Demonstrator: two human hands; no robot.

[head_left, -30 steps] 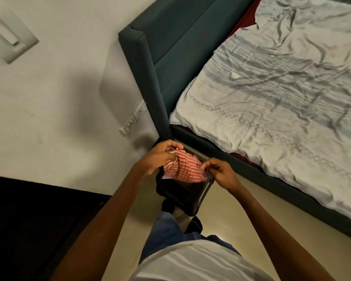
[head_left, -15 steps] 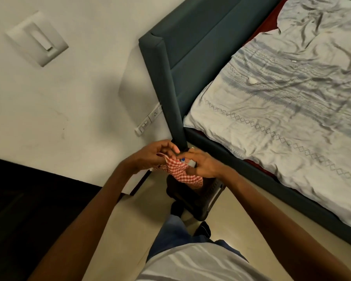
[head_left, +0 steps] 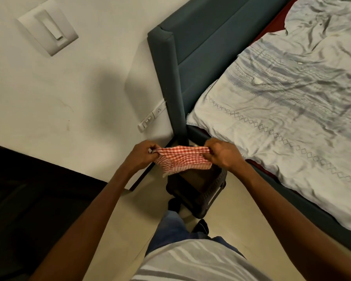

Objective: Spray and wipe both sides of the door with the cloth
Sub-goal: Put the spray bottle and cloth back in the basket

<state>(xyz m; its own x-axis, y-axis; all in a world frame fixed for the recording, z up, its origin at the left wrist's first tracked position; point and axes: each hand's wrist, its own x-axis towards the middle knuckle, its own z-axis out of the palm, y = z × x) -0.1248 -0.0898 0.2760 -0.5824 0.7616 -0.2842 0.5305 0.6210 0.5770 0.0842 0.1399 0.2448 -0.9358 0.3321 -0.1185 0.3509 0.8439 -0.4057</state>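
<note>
The left hand (head_left: 142, 155) and the right hand (head_left: 221, 154) each pinch one end of a red-and-white checked cloth (head_left: 181, 160), holding its top edge stretched level between them at waist height while the rest hangs down in soft folds. Directly below the cloth stands a dark plastic stool (head_left: 199, 188) on the pale floor (head_left: 118, 236). Beyond the hands rises the corner of a teal upholstered bed frame (head_left: 176, 86), with a rumpled grey sheet (head_left: 288, 110) to the right. A white wall (head_left: 73, 94) with a switch plate (head_left: 48, 30) fills the left.
</note>
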